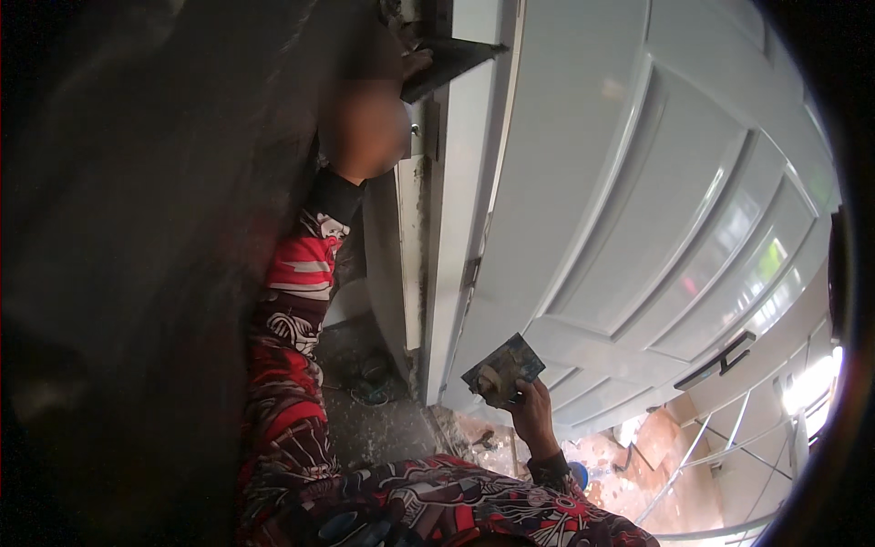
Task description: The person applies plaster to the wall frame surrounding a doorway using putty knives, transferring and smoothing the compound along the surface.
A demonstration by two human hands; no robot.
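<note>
My left arm, in a red, black and white patterned sleeve, reaches up along a door frame. My left hand is partly blurred; its fingertips seem closed on a dark, flat, pointed plate held against the white frame. What kind of tool the plate is, I cannot tell. Lower down, my right hand grips the edge of a small dark square board, its thumb on top. A lump of grey-brown paste sits on the board, in front of the white door.
A glossy white panelled door with a dark handle fills the right side. Dark hanging cloth or sheeting covers the left. Below lie a stained grey floor and a reddish floor with thin metal bars.
</note>
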